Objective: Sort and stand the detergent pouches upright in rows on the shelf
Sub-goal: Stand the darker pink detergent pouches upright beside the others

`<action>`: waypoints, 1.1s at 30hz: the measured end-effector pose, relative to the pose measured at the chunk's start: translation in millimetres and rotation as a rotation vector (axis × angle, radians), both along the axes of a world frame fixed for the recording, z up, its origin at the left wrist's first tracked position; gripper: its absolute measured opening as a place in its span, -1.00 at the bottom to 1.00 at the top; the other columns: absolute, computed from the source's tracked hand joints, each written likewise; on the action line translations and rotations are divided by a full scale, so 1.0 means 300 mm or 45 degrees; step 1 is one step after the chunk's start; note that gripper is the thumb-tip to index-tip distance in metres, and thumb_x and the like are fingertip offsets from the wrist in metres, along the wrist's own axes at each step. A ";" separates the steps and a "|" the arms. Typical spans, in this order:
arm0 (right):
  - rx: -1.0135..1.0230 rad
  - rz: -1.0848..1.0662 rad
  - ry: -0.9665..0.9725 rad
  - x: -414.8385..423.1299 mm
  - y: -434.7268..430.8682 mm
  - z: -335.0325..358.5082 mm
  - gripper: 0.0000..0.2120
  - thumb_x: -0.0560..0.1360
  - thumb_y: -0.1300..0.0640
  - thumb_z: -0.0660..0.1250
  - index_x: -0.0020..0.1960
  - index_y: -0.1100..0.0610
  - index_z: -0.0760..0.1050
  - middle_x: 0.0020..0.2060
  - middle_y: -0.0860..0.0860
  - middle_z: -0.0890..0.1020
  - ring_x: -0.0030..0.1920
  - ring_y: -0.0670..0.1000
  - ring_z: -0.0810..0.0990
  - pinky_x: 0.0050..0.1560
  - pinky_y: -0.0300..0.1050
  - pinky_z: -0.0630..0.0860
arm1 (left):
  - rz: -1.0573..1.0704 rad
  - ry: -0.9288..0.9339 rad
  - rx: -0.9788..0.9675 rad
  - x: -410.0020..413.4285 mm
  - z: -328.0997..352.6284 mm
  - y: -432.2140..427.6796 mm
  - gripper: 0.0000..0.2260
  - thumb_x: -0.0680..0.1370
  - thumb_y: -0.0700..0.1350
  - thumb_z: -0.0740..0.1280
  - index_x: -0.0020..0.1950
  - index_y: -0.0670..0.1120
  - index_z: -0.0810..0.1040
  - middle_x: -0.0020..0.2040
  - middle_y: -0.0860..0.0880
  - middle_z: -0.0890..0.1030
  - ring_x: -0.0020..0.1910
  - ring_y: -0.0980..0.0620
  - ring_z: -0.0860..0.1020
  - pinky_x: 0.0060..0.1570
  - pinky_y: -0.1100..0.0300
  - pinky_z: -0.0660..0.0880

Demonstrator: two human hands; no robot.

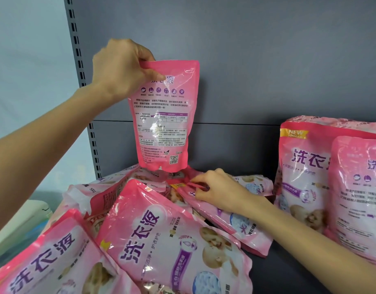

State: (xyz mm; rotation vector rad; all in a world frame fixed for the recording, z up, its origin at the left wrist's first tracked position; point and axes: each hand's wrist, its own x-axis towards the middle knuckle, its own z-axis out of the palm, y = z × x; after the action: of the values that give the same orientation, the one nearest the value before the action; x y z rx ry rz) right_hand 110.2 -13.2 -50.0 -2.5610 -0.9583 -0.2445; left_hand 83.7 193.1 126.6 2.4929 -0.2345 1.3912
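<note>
My left hand (pixel 121 68) grips the top edge of a pink detergent pouch (pixel 163 124) and holds it upright in the air above the pile, its printed back facing me. My right hand (pixel 216 189) pinches the top edge of another pink pouch (pixel 231 221) that lies flat in the heap. Several more pouches (pixel 172 247) lie jumbled on the dark shelf (pixel 289 262) at the left and middle. At the right, standing pouches (pixel 306 170) are lined up upright, one of them (pixel 359 198) with its back outward.
The grey back panel (pixel 246 60) rises behind the pile. A slotted upright post (pixel 76 49) borders the shelf at the left, with a pale blue wall beyond it. Bare shelf surface shows between the heap and the standing pouches.
</note>
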 end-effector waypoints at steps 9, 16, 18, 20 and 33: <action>0.018 -0.227 -0.120 0.041 -0.018 0.065 -0.61 0.50 0.19 0.23 -0.44 0.11 0.16 -0.46 0.03 0.30 -0.31 0.17 0.31 -0.26 -0.08 0.35 | -0.002 -0.015 -0.014 -0.032 0.016 0.002 -0.74 0.38 0.13 0.44 -0.07 -0.02 0.65 -0.22 0.01 0.61 -0.17 -0.03 0.56 -0.12 0.01 0.50; 0.142 -0.377 -0.261 0.105 -0.113 0.196 -0.90 0.39 0.36 0.22 -0.28 0.28 0.47 -0.36 0.20 0.50 -0.25 0.24 0.48 -0.20 -0.09 0.44 | -0.029 0.003 -0.029 -0.021 0.020 -0.030 -0.74 0.38 0.12 0.44 -0.08 -0.03 0.65 -0.24 0.05 0.57 -0.19 0.01 0.53 -0.17 0.09 0.43; 0.159 -0.392 -0.318 0.107 -0.129 0.248 -0.84 0.38 0.38 0.20 -0.16 0.31 0.56 -0.30 0.22 0.57 -0.17 0.25 0.56 -0.10 -0.07 0.51 | -0.049 0.010 -0.031 -0.013 0.021 -0.042 -0.74 0.38 0.12 0.44 -0.08 -0.03 0.65 -0.24 0.04 0.57 -0.18 0.00 0.54 -0.16 0.09 0.44; 0.133 -0.413 -0.348 0.107 -0.142 0.298 -0.80 0.41 0.38 0.22 -0.08 0.27 0.59 -0.23 0.17 0.58 -0.08 0.20 0.57 -0.02 -0.11 0.46 | -0.064 0.022 -0.042 -0.002 0.019 -0.059 -0.75 0.37 0.13 0.44 -0.09 -0.01 0.65 -0.24 0.04 0.59 -0.17 0.00 0.55 -0.16 0.11 0.42; -0.189 -0.689 -0.284 0.124 -0.283 0.485 -0.76 0.43 0.32 0.28 0.04 0.09 0.56 0.02 0.07 0.59 0.05 0.14 0.56 0.05 -0.06 0.51 | -0.118 0.177 -0.052 0.065 -0.054 -0.165 -0.82 0.38 0.12 0.45 -0.17 0.03 0.61 -0.27 0.04 0.56 -0.20 -0.01 0.48 -0.20 0.17 0.32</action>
State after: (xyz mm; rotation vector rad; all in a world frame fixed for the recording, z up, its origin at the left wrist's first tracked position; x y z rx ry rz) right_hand 147.4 -98.1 95.3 -2.9333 -0.3353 -0.6391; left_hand 103.2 143.7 110.4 2.4984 -0.2857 1.1700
